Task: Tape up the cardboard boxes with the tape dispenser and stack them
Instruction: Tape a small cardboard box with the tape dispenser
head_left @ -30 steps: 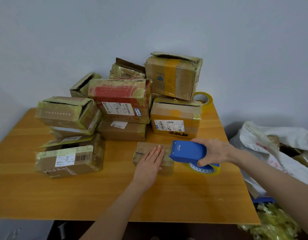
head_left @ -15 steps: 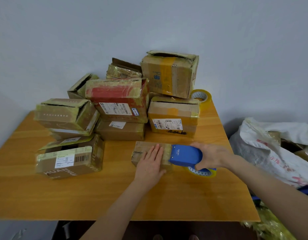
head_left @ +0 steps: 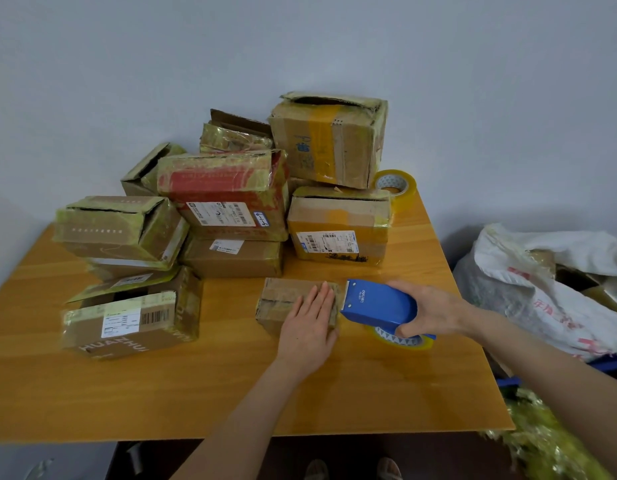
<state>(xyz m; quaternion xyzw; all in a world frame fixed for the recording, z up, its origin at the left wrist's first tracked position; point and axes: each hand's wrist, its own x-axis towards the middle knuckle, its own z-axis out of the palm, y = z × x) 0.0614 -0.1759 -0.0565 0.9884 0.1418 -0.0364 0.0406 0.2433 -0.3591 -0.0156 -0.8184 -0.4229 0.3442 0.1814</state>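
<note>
Pressing straight fingers (head_left: 321,301) flat on a small cardboard box (head_left: 284,296), the left hand (head_left: 309,329) pins it to the worktop (head_left: 231,393); just to its right, the right hand (head_left: 435,310) grips a blue tape dispenser (head_left: 376,304) at the box's end.

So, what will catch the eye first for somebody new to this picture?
Probably the blue tape dispenser, gripped by the right hand at the right end of a small flat box that the left hand presses down, front centre. Behind it, a heap of worn taped boxes covers the back left of the table.
</note>
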